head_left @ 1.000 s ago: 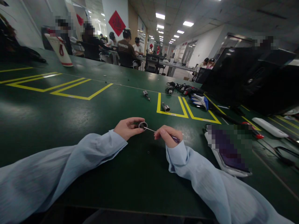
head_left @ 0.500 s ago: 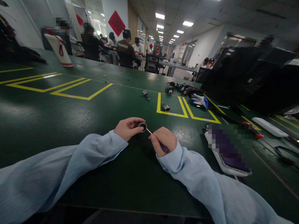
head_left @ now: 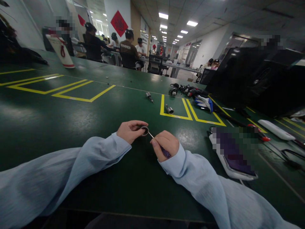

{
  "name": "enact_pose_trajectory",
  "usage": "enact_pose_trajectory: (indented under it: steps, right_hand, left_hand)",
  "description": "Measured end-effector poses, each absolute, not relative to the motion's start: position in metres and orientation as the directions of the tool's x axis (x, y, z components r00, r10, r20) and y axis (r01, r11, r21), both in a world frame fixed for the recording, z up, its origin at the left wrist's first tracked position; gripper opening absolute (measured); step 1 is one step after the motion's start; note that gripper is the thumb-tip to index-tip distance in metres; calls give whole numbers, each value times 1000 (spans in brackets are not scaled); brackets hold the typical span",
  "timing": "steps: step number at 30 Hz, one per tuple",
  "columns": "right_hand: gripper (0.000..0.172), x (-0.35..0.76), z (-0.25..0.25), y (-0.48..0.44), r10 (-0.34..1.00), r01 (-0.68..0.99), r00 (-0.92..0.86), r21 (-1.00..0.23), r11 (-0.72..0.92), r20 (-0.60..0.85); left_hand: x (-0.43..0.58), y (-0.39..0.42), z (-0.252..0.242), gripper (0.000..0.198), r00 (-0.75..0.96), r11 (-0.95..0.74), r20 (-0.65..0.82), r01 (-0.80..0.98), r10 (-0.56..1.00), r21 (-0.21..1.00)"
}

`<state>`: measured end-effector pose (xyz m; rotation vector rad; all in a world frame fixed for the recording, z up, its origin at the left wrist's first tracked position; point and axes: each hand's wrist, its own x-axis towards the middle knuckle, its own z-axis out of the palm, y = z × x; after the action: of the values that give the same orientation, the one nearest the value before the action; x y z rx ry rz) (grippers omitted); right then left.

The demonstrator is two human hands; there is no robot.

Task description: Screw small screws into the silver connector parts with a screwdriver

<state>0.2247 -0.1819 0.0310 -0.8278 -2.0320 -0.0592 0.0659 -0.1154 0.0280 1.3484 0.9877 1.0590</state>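
Note:
Between the thumb and fingers of my left hand [head_left: 130, 131] is a small round metal part with an open, ring-like end [head_left: 144, 130]. My right hand [head_left: 166, 144] is closed around the dark purple handle of a screwdriver [head_left: 165, 152]. Its thin shaft points up and left, and the tip reaches the open end of the metal part; how far it goes in is hidden. Beyond my hands, a metal cup-shaped part [head_left: 169, 109] lies inside a yellow-taped box, and another metal part with a thin tip [head_left: 149, 97] lies to its left.
A phone-like device [head_left: 234, 156] lies to the right of my right sleeve. Farther back are blue-and-white gloves [head_left: 203, 103], a pile of dark cabled tools [head_left: 186, 90] and a white bar [head_left: 275, 129]. A pale cup [head_left: 62, 52] stands far left. People sit at distant tables.
My right hand has shifted slightly to the left with the screwdriver. The metal part in my left hand has turned or tilted a little; my left hand is nearly unmoved.

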Motion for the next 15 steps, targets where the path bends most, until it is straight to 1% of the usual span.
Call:
enact_pose_trajectory:
  steps: [8, 12, 15]
  right_hand:
    - [20, 225, 35, -184, 535, 575, -375, -263, 775, 757]
    - [20, 223, 31, -182, 535, 598, -367, -248, 762, 760]
    - [22, 223, 33, -183, 535, 611, -397, -220, 760, 746]
  left_hand:
    - [67, -117, 30, 28, 252, -22, 27, -22, 967, 1000]
    - [66, -117, 30, 29, 245, -44, 43, -2, 969, 999]
    - [66, -117, 30, 28, 241, -60, 56, 10, 969, 998]
